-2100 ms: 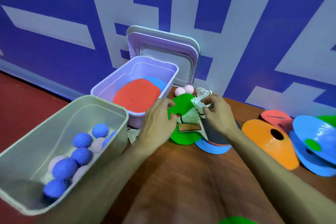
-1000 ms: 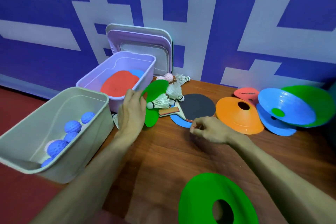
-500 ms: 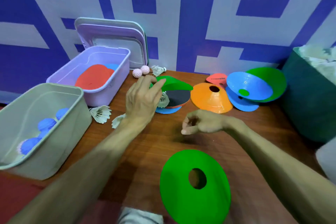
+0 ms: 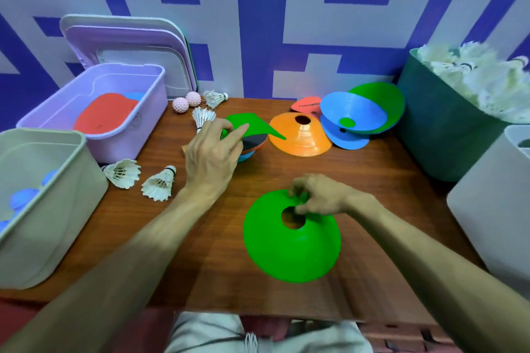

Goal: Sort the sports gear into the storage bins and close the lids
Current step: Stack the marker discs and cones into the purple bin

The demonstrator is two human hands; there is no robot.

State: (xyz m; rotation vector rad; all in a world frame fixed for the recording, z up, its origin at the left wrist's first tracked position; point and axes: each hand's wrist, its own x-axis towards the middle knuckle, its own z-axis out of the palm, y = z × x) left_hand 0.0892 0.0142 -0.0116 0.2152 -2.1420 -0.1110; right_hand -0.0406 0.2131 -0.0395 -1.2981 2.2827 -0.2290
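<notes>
Right hand [image 4: 322, 198]: fingers pinch the hole rim of near green plastic disc cone [image 4: 289, 249] on wooden table [image 4: 387, 180]. Left hand [image 4: 210, 156]: fingers pinch far bent green disc cone [image 4: 252, 123].

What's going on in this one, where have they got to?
A person is sorting sports gear on a wooden table. The left hand pinches a bent green cone lying over a paddle, while the right hand pinches the near green cone at its centre hole. The open purple bin holds red and blue cones; the beige bin holds blue balls. Shuttlecocks and an orange cone lie loose.
</notes>
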